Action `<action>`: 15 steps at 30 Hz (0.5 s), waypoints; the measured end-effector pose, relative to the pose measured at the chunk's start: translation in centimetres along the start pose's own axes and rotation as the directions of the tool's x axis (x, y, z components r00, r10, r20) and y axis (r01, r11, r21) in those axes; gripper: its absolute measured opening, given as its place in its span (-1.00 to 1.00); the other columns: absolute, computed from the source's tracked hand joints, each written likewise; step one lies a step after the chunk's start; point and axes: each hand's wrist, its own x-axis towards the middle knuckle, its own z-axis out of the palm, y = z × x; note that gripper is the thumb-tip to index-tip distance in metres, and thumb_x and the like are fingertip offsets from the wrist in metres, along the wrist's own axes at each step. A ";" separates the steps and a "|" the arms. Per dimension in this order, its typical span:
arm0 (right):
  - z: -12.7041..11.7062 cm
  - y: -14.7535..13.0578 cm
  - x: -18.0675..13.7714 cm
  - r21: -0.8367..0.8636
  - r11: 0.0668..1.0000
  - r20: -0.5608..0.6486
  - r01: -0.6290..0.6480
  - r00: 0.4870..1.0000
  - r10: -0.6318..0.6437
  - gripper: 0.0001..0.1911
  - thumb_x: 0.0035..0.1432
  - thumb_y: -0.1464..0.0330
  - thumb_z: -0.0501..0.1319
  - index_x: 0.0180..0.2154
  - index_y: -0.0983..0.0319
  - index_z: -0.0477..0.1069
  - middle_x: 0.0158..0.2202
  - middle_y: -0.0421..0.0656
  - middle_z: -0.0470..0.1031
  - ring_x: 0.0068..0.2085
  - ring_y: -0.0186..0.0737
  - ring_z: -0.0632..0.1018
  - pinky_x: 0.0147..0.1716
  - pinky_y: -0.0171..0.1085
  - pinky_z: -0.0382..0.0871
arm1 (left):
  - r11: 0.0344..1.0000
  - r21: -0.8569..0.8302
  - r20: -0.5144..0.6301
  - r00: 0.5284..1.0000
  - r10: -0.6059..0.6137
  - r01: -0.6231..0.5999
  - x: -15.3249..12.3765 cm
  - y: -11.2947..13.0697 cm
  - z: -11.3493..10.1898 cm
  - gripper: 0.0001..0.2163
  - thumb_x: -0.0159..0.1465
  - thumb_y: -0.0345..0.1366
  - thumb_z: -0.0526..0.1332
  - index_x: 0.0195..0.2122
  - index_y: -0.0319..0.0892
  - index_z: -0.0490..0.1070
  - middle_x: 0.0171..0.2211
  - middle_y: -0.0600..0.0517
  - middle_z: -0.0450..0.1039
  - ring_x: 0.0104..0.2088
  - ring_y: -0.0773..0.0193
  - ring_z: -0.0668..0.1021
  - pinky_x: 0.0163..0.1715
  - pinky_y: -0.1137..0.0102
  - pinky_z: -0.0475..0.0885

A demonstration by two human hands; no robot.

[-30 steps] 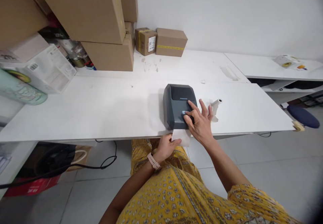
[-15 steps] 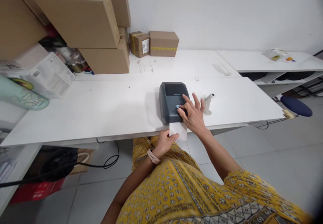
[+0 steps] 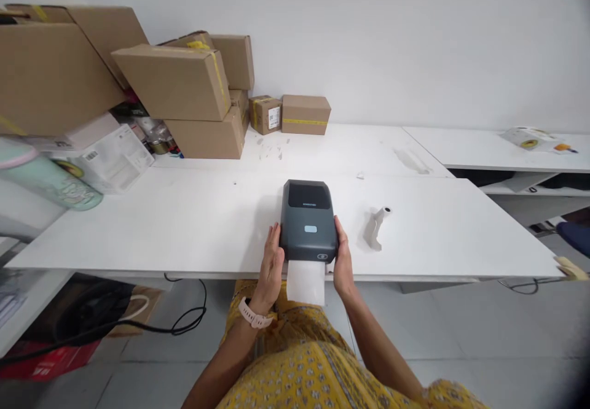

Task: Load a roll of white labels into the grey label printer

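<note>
A dark grey label printer (image 3: 306,218) sits at the front edge of the white table (image 3: 184,225). A white strip of label paper (image 3: 305,281) hangs out of its front slot over the table edge. My left hand (image 3: 271,266), with a pale watch on the wrist, presses flat against the printer's left side. My right hand (image 3: 343,260) presses against its right side. Both hands grip the printer between them. A small white plastic spool holder (image 3: 375,227) lies on the table to the right of the printer.
Stacked cardboard boxes (image 3: 175,83) fill the back left, with two small boxes (image 3: 290,114) by the wall. A white carton (image 3: 110,157) and a green bottle (image 3: 50,182) lie at the left. A second white desk (image 3: 498,148) stands at the right. Cables (image 3: 184,317) hang below.
My right hand left the printer's top button and moved to its right side. My left hand let go of the paper strip and moved to the printer's left side. The camera view tilted up.
</note>
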 end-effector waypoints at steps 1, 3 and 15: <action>0.0 0.2 -0.1 -0.002 1.000 0.004 0.015 1.000 -0.015 -0.34 0.42 -0.04 -0.22 0.42 0.04 0.03 0.47 -0.16 0.06 0.47 -0.08 0.10 0.42 0.11 0.02 | 1.000 0.013 -0.020 1.000 0.018 -0.018 0.4 -0.1 0.7 -0.46 0.48 -0.01 -0.09 0.45 0.07 -0.03 0.51 0.07 -0.15 0.49 0.19 -0.07 0.47 0.17 -0.12; -0.2 0.3 -0.2 -0.031 0.999 0.025 0.036 0.999 -0.035 -0.32 0.40 -0.07 -0.21 0.42 0.01 0.00 0.49 -0.20 0.01 0.49 -0.05 0.01 0.44 0.16 -0.07 | 0.999 0.030 -0.099 0.994 0.044 -0.041 0.9 -0.5 1.8 -0.46 0.47 0.01 -0.07 0.43 0.03 0.04 0.50 0.04 -0.10 0.49 0.16 -0.05 0.47 0.17 -0.12; -2.3 1.7 0.0 0.152 0.985 0.303 -0.081 0.952 0.032 -0.26 0.40 0.00 -0.06 0.46 0.01 -0.24 0.53 -0.25 -0.22 0.51 -0.04 -0.08 0.47 0.09 -0.08 | 0.967 -0.251 -0.406 0.903 -0.143 0.040 1.1 -0.9 5.5 -0.48 0.40 0.08 0.04 0.31 -0.01 0.26 0.34 -0.09 0.27 0.30 -0.02 0.37 0.21 0.13 0.42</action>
